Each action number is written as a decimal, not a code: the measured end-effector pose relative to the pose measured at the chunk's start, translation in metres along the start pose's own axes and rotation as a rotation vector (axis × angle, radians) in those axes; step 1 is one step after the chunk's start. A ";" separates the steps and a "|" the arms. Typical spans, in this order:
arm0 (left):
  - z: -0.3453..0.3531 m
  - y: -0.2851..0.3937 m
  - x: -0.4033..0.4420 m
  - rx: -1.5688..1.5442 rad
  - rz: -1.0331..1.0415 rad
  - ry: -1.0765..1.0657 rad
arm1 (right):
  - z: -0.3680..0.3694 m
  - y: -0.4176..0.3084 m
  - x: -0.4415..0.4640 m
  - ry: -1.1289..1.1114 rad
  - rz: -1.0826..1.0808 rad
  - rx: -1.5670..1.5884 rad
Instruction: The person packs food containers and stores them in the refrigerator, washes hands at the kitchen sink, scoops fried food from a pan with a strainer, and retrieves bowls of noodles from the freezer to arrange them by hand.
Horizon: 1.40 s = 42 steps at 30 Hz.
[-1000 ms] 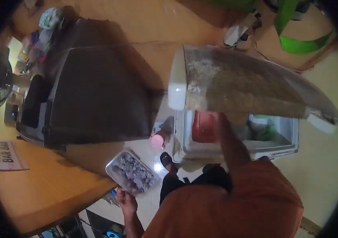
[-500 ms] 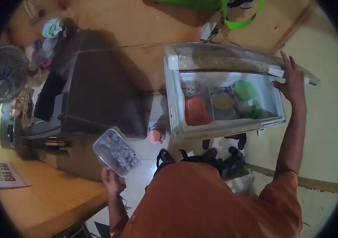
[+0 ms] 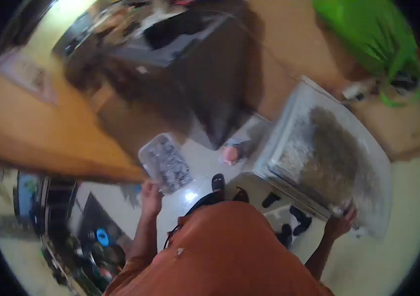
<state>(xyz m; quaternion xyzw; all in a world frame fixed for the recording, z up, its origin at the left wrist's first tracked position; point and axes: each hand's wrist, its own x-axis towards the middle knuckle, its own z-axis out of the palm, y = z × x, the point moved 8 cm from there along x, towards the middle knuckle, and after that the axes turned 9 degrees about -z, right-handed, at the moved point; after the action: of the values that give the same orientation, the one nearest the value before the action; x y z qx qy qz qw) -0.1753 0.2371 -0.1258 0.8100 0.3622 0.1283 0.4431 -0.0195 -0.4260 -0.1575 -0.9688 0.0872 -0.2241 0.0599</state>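
Observation:
My left hand [image 3: 152, 198] grips the lower edge of a clear plastic container [image 3: 164, 163]. Inside it lie many small silvery-grey pieces, too blurred to name. On the right, a chest freezer's lid [image 3: 328, 158] is down over the freezer, its top whitish with a large brown worn patch. My right hand [image 3: 342, 226] is at the lid's front edge near the right corner, fingers curled over it. The freezer's contents are hidden under the lid.
A pink mug-like object [image 3: 230, 155] stands on the floor between a dark cabinet [image 3: 215, 74] and the freezer. A wooden table [image 3: 62, 138] juts in at left. A green bag [image 3: 372, 34] lies at upper right. Sandalled feet [image 3: 218, 182] show below.
The freezer lid has come down from raised to closed, with my right hand following it downward. My view has turned left; the container stays in my left hand.

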 end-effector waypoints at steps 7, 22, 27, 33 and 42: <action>0.034 -0.042 0.040 -0.674 -0.169 -0.059 | 0.117 -0.010 -0.020 0.005 -0.040 -0.065; 0.042 -0.039 0.025 -0.575 -0.120 0.007 | 0.233 -0.013 0.009 -0.166 -0.025 -0.151; 0.053 -0.035 0.012 -0.604 -0.235 0.087 | 0.211 -0.333 0.106 -0.276 -0.565 0.836; 0.000 -0.096 0.002 -0.723 -0.305 0.392 | 0.033 -0.708 0.206 0.168 -1.157 1.041; -0.069 -0.157 -0.067 -0.808 -0.368 0.879 | 0.061 -0.964 0.286 0.035 -0.944 0.560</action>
<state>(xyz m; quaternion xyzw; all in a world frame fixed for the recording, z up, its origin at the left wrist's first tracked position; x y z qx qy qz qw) -0.3331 0.2877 -0.2061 0.3743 0.5670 0.4982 0.5388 0.3974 0.4650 0.0587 -0.8457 -0.4191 -0.2573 0.2071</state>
